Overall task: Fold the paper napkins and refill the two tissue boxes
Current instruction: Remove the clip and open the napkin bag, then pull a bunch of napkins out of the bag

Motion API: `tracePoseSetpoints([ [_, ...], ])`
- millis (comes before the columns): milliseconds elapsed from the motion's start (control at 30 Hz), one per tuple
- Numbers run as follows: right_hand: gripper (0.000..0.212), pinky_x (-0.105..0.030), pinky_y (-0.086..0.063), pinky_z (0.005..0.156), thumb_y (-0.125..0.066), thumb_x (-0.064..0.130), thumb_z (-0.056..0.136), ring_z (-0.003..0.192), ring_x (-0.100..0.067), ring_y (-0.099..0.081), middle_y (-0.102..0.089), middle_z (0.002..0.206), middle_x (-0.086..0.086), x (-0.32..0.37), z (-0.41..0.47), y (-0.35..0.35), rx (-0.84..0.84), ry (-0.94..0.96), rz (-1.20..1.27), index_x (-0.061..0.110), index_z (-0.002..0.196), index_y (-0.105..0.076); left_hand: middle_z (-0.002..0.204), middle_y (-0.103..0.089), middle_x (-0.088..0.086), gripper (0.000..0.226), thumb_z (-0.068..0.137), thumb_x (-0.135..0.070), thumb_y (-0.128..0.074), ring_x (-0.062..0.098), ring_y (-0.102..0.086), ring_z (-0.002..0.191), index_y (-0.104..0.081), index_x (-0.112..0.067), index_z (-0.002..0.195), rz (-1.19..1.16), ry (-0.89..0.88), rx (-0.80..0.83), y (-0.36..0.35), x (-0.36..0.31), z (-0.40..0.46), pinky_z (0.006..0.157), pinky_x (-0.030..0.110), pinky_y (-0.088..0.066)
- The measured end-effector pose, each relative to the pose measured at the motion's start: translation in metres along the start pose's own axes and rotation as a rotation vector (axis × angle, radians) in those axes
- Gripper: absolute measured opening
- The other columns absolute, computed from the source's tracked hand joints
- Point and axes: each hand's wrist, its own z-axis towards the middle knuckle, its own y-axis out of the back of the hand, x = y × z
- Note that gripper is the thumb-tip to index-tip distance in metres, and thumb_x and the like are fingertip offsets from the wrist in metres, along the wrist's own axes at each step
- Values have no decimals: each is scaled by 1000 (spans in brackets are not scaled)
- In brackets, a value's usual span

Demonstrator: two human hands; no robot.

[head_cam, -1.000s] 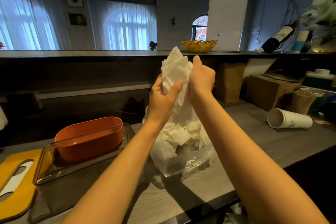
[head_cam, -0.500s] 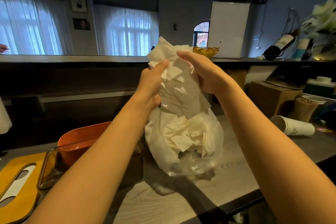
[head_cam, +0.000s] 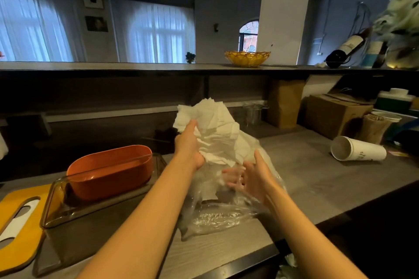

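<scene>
Head view, left hand: the left hand (head_cam: 189, 144) is gripping a bunch of white paper napkins (head_cam: 215, 131), with the fingers curled into the paper, and is holding it above the counter (head_cam: 306, 176).
Head view, right hand: the right hand (head_cam: 254, 176) is reaching with spread, relaxed fingers against the clear plastic bag (head_cam: 217, 213); it is blurred, so I cannot tell if it is pinching the film.
Head view, napkins: the bunch is crumpled and is standing up out of the top of the bag, near the middle of the scene.
Head view, bag: it is lying crumpled on the counter under both hands, just right of the glass tray (head_cam: 95, 208).
Head view, tissue box: an orange oval box (head_cam: 108, 170) is sitting open inside the glass tray, left of the hands.
Head view, lid: a yellow lid (head_cam: 13, 240) with a long white slot is lying flat at the near left, beside the tray.
Head view, right side: a white paper cup (head_cam: 360, 149) is lying on its side on the counter, near a cardboard box (head_cam: 335, 115).
Head view, far shelf: a yellow basket (head_cam: 247, 58) is standing on the shelf.
</scene>
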Motion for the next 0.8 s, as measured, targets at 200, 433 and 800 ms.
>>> tracePoseSetpoints([
  [200, 63, -50, -51, 99, -29, 57, 103, 116, -31, -65, -69, 123, -14, 6, -12, -1, -24, 288, 171, 9, 131, -59, 122, -68, 12, 51, 91, -40, -71, 37, -70, 102, -55, -19, 135, 18, 6, -63, 28, 47, 3, 84, 57, -58],
  [433, 53, -24, -46, 95, -66, 40, 93, 116, -5, -54, -53, 129, 14, 27, -1, -45, 25, 610, -675, 27, 141, -48, 114, -70, 15, 41, 97, -39, -63, 35, -70, 101, -58, -10, 126, 56, -110, -89, 34, 57, -5, 85, 51, -59],
  [800, 39, -33, -53, 96, -65, 30, 94, 112, -5, -60, -63, 123, 14, -13, 40, -38, -61, 744, -708, 27, 132, -55, 109, -73, 11, 22, 98, -16, -64, 30, -72, 99, -61, -21, 119, 130, -174, 34, 41, 69, 8, 86, 48, -60],
])
